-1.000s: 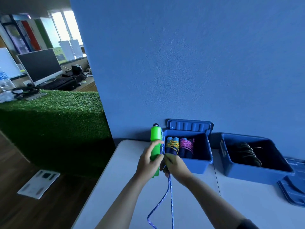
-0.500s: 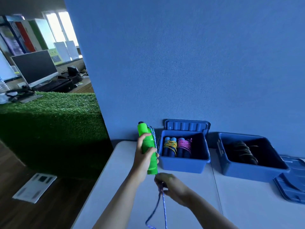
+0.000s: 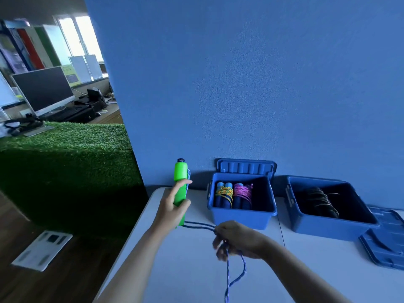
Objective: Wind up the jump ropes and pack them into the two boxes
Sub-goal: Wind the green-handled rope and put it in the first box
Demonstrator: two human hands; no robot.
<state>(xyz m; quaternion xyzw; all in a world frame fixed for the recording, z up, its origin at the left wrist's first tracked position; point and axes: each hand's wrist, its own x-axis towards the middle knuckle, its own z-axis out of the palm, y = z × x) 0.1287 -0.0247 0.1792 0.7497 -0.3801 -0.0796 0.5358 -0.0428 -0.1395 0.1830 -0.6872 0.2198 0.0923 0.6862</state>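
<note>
The white worktop (image 3: 185,270) stands against a blue wall (image 3: 251,84). Nearest the camera, the right hand (image 3: 237,240) pinches the blue rope (image 3: 228,278); since half a second ago it has shifted rightward, so two strands now run taut across to the green handles (image 3: 180,184). The left hand (image 3: 172,206) grips these upright, index finger extended, as before. Beyond stands the left box (image 3: 240,215), holding two wound ropes (image 3: 234,194), its lid (image 3: 247,167) leaning on the wall. The right box (image 3: 328,224) holds dark coils (image 3: 321,200); a second lid (image 3: 384,243) lies beside it. Left of the wall: artificial turf (image 3: 65,154), then a monitor (image 3: 43,89).
</note>
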